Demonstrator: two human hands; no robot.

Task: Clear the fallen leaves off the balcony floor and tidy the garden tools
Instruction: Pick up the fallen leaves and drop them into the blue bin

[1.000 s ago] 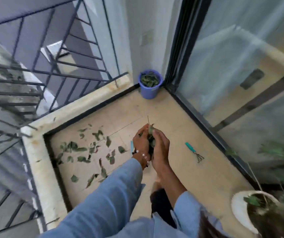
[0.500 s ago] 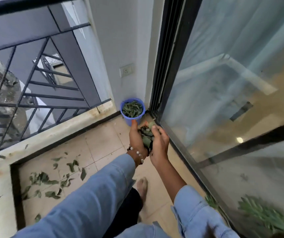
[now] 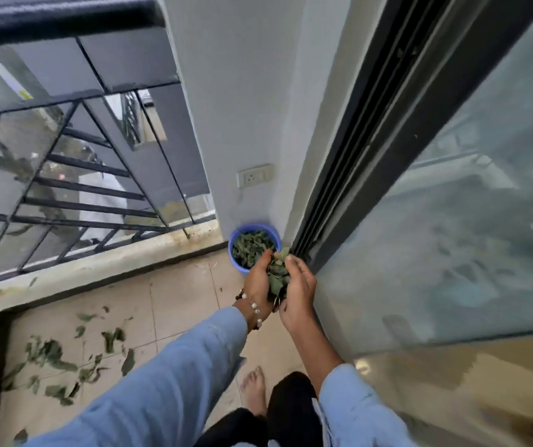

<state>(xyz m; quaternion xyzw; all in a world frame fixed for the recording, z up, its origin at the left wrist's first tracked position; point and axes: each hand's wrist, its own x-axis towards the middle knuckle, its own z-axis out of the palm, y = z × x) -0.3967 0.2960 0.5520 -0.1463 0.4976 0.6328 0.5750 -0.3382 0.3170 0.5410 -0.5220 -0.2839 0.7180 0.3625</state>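
A bunch of green leaves (image 3: 276, 275) is cupped between my left hand (image 3: 257, 280) and my right hand (image 3: 299, 287), both curled around it. My hands hover just in front of and slightly above a blue bucket (image 3: 237, 267) that stands in the balcony corner and is partly filled with leaves. More fallen leaves (image 3: 55, 359) lie scattered on the tiled floor at the lower left. No garden tool is in view.
A black metal railing (image 3: 65, 175) on a concrete kerb (image 3: 97, 266) closes the left side. A glass sliding door (image 3: 436, 221) with a dark frame runs along the right. A wall socket (image 3: 254, 175) sits above the bucket. My bare foot (image 3: 254, 393) stands on the tiles.
I have walked toward the corner with the leaves held in both hands, so the bucket is now right at my fingertips. The small hand rake and white pot have left the view.
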